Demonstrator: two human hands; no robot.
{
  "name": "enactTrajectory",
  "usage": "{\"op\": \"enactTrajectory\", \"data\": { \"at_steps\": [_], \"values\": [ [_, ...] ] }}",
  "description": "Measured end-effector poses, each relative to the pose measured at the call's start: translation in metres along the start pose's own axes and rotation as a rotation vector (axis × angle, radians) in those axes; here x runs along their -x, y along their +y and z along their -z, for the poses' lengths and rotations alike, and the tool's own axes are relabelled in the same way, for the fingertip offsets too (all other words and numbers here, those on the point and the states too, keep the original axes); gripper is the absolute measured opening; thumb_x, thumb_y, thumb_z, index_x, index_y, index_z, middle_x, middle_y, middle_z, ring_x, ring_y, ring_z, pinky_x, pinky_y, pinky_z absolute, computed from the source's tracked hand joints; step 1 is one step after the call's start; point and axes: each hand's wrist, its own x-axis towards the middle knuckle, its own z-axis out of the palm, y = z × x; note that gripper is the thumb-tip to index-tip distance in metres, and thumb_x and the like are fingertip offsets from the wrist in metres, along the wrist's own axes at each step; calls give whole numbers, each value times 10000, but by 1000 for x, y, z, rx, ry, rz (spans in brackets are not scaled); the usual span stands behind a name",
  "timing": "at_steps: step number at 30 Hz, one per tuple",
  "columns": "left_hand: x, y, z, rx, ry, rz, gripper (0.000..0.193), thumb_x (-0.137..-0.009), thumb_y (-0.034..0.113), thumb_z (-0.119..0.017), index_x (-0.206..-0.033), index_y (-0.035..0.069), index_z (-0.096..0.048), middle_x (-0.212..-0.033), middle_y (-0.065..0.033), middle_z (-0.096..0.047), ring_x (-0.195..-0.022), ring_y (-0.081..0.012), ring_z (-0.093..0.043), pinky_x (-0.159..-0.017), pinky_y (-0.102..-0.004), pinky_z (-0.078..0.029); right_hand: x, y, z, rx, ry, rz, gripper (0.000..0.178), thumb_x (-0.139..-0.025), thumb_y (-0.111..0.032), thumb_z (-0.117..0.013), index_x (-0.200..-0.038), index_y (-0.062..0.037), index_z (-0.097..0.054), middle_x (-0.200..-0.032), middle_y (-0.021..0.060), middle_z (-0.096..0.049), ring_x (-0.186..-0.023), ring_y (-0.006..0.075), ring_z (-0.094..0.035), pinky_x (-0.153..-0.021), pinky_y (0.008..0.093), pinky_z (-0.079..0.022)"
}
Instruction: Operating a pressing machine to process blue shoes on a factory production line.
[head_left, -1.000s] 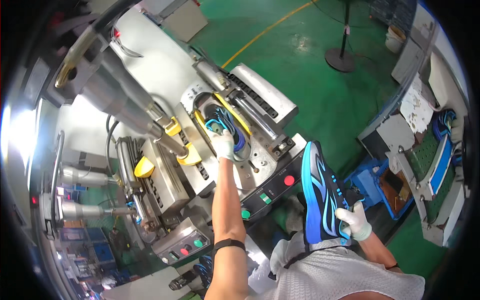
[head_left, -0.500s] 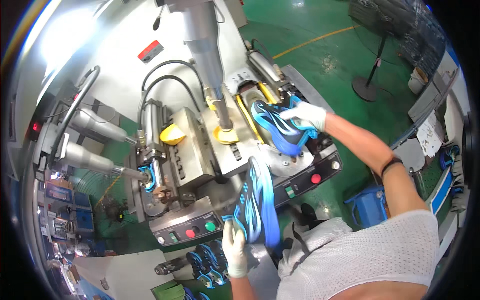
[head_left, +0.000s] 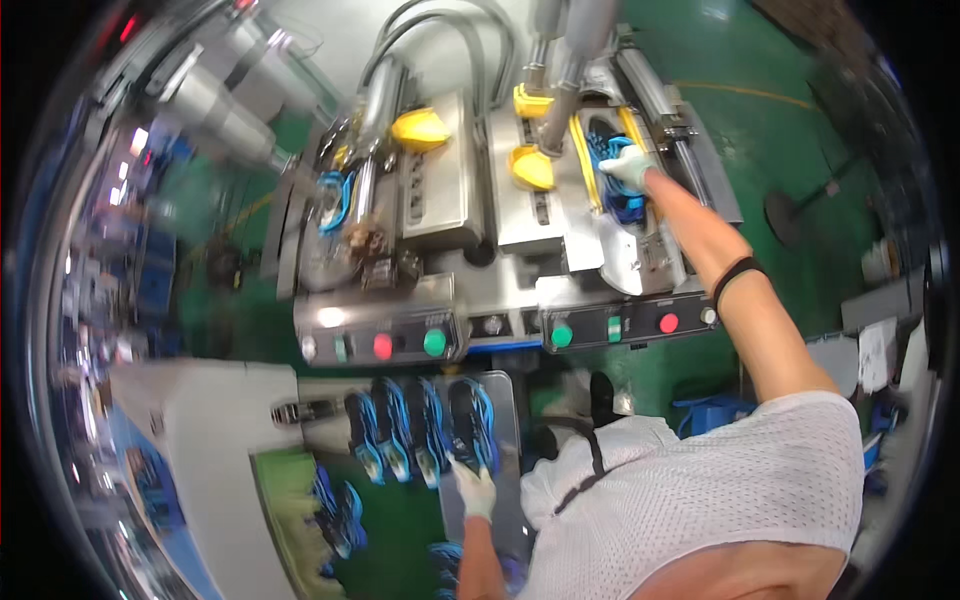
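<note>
Left hand: the left grip (head_left: 475,490), white-gloved, meets the near end of the rightmost shoe (head_left: 474,415) in a row; blur hides whether it is closed on that shoe or loose, so I cannot tell.
Rightmost shoe: black and blue, it extends away from the left grip, fingertips touching its near end, over a grey desk (head_left: 508,520).
Row: three similar shoes (head_left: 396,425) lie side by side just left of it, apart from the left grip.
Right hand: the right grip (head_left: 627,168), also gloved, rests over the seated shoe (head_left: 628,208); I cannot tell how firmly, or whether, its fingers close.
Seated shoe: under the right grip, partly covered by it, blue showing on the near side, between two yellow bars (head_left: 585,165) of the machine.
Yellow pads: cupped yellow pads (head_left: 530,168) stand left of the seated shoe, well apart from the left grip.
Control panel: below the seated shoe, a dark panel (head_left: 587,328) carries green and red buttons.
Green cloth: a green sheet (head_left: 285,520) lies left of the left grip, more blue shoes (head_left: 340,510) beside it.
</note>
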Motion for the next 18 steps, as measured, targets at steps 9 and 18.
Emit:
{"op": "enactTrajectory", "data": {
  "at_steps": [9,18],
  "values": [
    [-28,-18,-19,86,65,-1,940,-865,244,-779,-1556,-9,-193,-1410,-317,-461,-1288,-474,-481,-1073,-489,-418,292,-44,-156,243,190,888,913,-819,-154,-747,-1544,82,-244,-1599,337,-219,-1511,487,-185,-1245,512,-181],
    [-35,-27,55,359,240,-207,763,-886,262,-748,-1487,-37,-385,-1432,-284,-473,-1339,-440,-449,-1142,-472,-362,354,-28,-264,504,-115,530,1012,-830,-404,-738,-1544,92,-221,-1574,346,-256,-1493,458,-236,-1219,533,-212]
  ]
}}
